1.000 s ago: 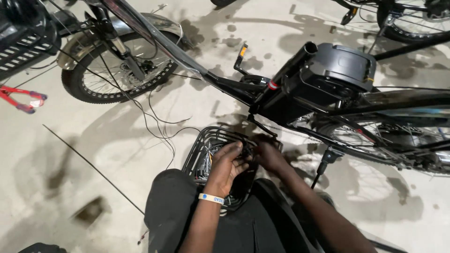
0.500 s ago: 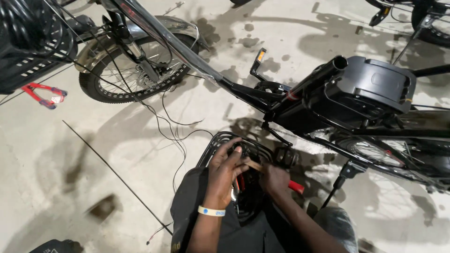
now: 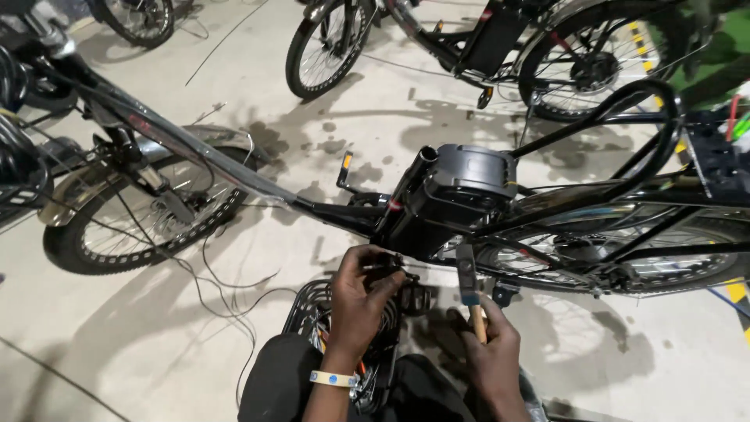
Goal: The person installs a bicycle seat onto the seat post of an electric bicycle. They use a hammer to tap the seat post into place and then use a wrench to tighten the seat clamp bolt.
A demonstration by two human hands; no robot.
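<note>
1. While the person sits low on the floor, dark trousers at the bottom of the view, the left hand [image 3: 361, 301] is pinched narrow around a small dark fitting [image 3: 388, 264] at the crank area of a black electric bicycle [image 3: 437, 205]. A pale band circles that wrist.
2. The right hand [image 3: 488, 348] is wrapped around the wooden handle of a small hammer [image 3: 469, 285]. Its dull metal head stands upright, just beside the fitting and below the bicycle's frame.
3. Judging from this pose, the job goes best if the left fingers hold the fitting square while the hammer gives short, light taps, with the fingertips kept out of the head's path.
4. Beneath the left forearm lies a black wire basket [image 3: 308, 309], an open grid with thin cables inside.
5. Just beyond, the bicycle's boxy battery housing [image 3: 469, 176] looks like matt grey plastic, set on glossy black tubing.
6. To the left, the front wheel [image 3: 141, 215] shows a knobbly rubber tyre, fine spokes and a curved metal mudguard; loose thin wires [image 3: 219, 277] trail over the floor.
7. The concrete floor [image 3: 258, 86] is pale and blotched with dark stains.
8. Farthest off, more bicycles [image 3: 484, 47] stand parked.
</note>
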